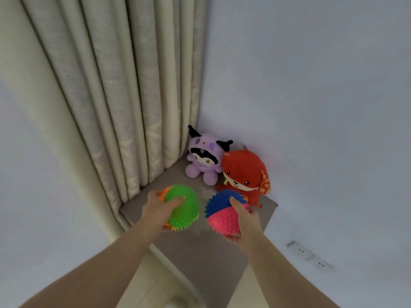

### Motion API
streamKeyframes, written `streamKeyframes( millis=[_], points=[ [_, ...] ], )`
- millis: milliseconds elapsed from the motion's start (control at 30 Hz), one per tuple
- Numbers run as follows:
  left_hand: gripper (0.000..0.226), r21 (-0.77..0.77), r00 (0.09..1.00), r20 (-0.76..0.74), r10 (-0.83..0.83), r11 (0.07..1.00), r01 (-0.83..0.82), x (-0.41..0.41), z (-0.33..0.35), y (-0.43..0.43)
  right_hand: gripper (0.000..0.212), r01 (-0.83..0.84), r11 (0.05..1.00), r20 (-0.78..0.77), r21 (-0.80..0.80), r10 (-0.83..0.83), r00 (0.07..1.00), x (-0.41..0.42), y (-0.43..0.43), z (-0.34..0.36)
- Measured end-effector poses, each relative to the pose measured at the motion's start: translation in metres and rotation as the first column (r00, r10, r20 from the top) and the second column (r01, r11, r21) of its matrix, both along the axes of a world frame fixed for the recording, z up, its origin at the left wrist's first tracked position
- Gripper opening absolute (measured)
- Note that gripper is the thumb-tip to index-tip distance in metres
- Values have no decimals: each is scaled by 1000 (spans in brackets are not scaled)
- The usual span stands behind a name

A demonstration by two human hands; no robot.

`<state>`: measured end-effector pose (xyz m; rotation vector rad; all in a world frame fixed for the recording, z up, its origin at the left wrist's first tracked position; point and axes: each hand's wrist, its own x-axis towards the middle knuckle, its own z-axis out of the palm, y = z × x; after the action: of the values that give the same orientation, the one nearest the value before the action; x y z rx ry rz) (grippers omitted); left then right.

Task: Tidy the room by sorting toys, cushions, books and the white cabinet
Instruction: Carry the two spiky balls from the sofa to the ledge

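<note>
As left hand (pixel 157 211) grips spiky green ball (pixel 186 215), right hand (pixel 244 217), pink ball (pixel 222 221).

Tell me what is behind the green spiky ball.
An orange spiky ball peeks out behind the green spiky ball, both held by the left hand. Most of it is covered, so its full shape cannot be seen.
</note>
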<state>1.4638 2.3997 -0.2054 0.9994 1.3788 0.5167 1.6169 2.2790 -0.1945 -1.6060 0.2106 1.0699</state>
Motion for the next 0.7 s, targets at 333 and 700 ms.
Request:
streamKeyframes(
  millis=[333,700],
  points=[
    [72,23,931,-361,-52,998,65,36,-60,40,58,-141,976,-71,-166,131,989,49,60,-67],
    [72,-149,881,-431,-196,978,145,47,-95,30,79,-377,876,-108,-302,362,926,56,75,-117]
  ],
)
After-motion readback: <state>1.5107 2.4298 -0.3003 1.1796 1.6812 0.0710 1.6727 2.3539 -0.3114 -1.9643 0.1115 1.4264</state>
